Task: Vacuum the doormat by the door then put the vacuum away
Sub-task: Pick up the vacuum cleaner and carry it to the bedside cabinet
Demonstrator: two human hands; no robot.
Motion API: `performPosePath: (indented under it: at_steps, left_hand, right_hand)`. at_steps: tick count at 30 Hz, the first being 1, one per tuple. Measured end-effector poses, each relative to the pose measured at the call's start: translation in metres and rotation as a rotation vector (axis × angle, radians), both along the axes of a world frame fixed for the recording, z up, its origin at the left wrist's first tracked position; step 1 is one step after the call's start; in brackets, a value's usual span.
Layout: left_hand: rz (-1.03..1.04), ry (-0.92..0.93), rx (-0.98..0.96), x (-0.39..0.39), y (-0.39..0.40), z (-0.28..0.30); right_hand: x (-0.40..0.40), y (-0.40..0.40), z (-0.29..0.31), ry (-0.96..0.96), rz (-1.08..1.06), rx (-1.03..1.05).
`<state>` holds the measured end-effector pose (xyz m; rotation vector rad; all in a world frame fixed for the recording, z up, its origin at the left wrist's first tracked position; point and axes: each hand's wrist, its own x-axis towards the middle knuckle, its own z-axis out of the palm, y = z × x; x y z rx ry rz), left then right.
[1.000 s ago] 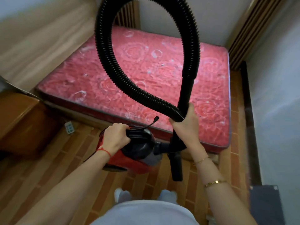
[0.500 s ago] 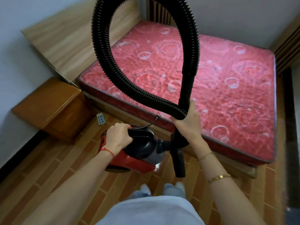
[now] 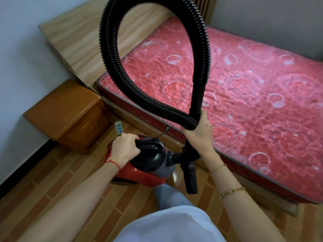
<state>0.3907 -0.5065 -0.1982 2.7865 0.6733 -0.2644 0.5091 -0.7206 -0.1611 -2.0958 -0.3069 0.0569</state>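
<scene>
Nearest the camera, a pale garment [image 3: 167,226] fills the bottom edge, with both forearms reaching forward over a brick-patterned wooden floor [image 3: 57,182]. The left hand [image 3: 125,148], a red string at its wrist, curls its fingers round the black carry handle on top of the vacuum [image 3: 148,163], a red and black canister held above the floor. The right hand [image 3: 198,131], with thin gold bracelets on that forearm, grips the black wand [image 3: 196,102] together with the lower end of the ribbed hose [image 3: 111,55], where the two cross. Below that hand the wand runs down to a black nozzle piece [image 3: 189,175] that hangs beside the canister's front. The hose loops high from the grip, up past the top of the view and back down into the wand.

A thin black cord end [image 3: 167,128] pokes up behind the canister; where it leads is hard to make out. On the floor just beyond lies a white power strip [image 3: 118,128], beside a wooden nightstand [image 3: 66,114] against the wall. Farther off, a bed with a red rose-patterned mattress [image 3: 244,95] spans the room, a light wooden headboard [image 3: 82,41] at its left.
</scene>
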Motion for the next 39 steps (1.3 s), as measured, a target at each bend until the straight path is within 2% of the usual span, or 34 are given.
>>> performPosePath:
  at_steps: [10, 17, 31, 39]
  left_hand:
    - [0.006, 0.013, -0.042, 0.079, 0.085, -0.006]
    - [-0.064, -0.005, -0.065, 0.123, 0.146, -0.015]
    - [-0.403, 0.036, -0.063, 0.155, 0.254, -0.060]
    - [-0.469, 0.078, -0.067, 0.162, 0.272, -0.130]
  right_hand:
    - [0.077, 0.086, -0.011, 0.070, 0.003, -0.021]
    - [0.106, 0.140, -0.021, 0.061, -0.061, -0.034]
    - [0.077, 0.232, -0.067, 0.065, -0.283, -0.102]
    - [0.069, 0.243, -0.133, 0.130, -0.406, -0.105]
